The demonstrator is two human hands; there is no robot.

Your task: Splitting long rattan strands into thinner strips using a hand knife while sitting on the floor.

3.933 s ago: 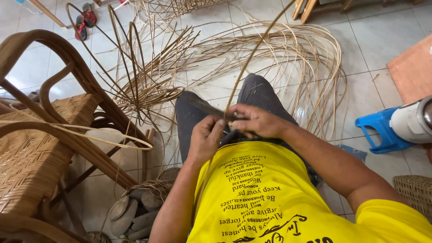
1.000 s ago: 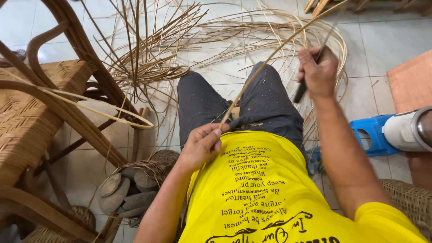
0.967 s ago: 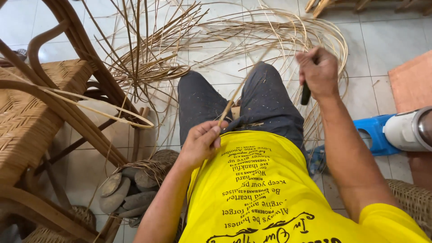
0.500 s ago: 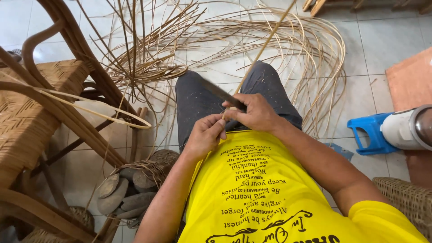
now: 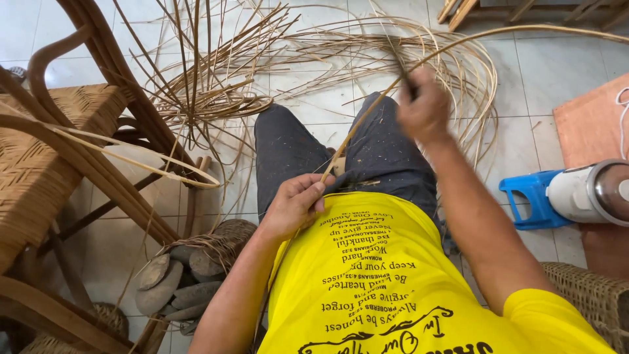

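The shirt [image 5: 386, 282] was bright yellow with dark printed lettering. The trousers [image 5: 341, 147] were dark grey, flecked with pale specks. The cane strip [image 5: 367, 111] was light tan, and so was the loose tangle of strands [image 5: 216, 85]. The chair [image 5: 46, 151] was warm brown with a woven golden seat. The floor tiles [image 5: 557, 65] were pale grey-white. The stool [image 5: 527, 200] was vivid blue.

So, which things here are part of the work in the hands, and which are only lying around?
In use:
- left hand pinching the rattan strip
- right hand, blurred, on the same strip, holding a dark tool

Lying about:
- loose rattan pile
- woven chair
- blue and white jug
- flat stones
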